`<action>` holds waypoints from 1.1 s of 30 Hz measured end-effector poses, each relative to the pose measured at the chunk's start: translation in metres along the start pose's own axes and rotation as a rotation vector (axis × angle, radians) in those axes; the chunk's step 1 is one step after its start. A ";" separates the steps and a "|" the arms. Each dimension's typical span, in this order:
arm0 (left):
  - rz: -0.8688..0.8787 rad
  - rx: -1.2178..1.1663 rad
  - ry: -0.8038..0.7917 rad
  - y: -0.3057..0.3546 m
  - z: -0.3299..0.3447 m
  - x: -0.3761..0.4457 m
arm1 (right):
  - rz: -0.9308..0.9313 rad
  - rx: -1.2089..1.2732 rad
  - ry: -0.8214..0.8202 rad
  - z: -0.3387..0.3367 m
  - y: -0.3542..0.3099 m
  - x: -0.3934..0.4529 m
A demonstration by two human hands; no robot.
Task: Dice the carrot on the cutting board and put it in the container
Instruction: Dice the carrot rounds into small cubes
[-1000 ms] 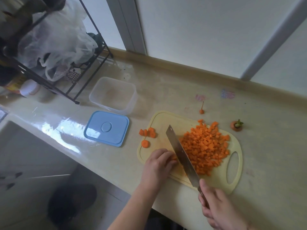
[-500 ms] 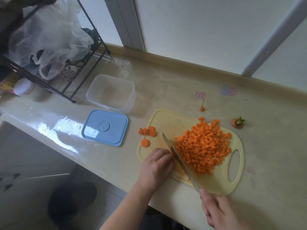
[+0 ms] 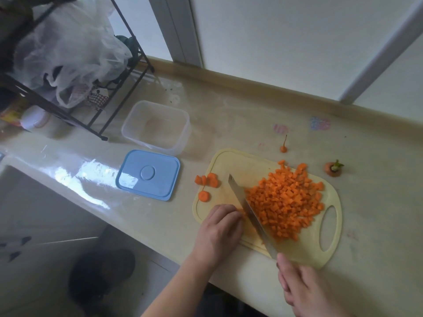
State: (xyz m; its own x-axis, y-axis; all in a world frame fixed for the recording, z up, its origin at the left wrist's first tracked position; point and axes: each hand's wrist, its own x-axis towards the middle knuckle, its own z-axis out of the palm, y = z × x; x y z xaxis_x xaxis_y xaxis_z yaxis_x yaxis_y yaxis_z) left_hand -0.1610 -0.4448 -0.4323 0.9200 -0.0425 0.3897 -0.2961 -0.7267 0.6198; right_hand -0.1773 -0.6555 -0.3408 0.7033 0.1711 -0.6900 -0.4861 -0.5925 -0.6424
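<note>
Counter (image 3: 229,115): one cutting board (image 3: 240,163), one container (image 3: 158,126), two hands.

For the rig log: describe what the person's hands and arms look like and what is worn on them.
Both are bare. The left hand and its forearm show no sleeve, glove, watch or ring in view. The right hand is likewise ungloved, with no ring visible; its wrist and forearm are cut off by the frame edge, so any sleeve there cannot be told.

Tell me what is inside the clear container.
The clear container looks empty: only its pale bottom shows, no carrot. Its blue lid lies beside it. The diced carrot is on the cutting board.
</note>
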 end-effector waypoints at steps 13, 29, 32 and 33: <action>0.010 0.006 -0.065 -0.005 -0.001 0.001 | -0.097 -0.105 -0.012 0.013 -0.012 0.012; -0.268 0.146 0.049 -0.047 -0.045 0.014 | 0.092 0.009 -0.078 0.007 0.009 -0.011; -0.268 0.153 0.045 -0.052 -0.041 0.013 | 0.166 0.098 -0.022 0.000 0.008 -0.005; -0.266 0.167 0.056 -0.052 -0.040 0.012 | 0.181 0.120 -0.008 -0.003 0.006 -0.004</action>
State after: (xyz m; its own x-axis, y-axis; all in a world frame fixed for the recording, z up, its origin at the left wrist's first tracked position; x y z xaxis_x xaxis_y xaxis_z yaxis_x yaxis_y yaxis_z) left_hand -0.1452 -0.3796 -0.4328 0.9425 0.1985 0.2687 0.0033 -0.8098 0.5867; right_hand -0.1815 -0.6621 -0.3402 0.5951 0.0767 -0.8000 -0.6627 -0.5162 -0.5425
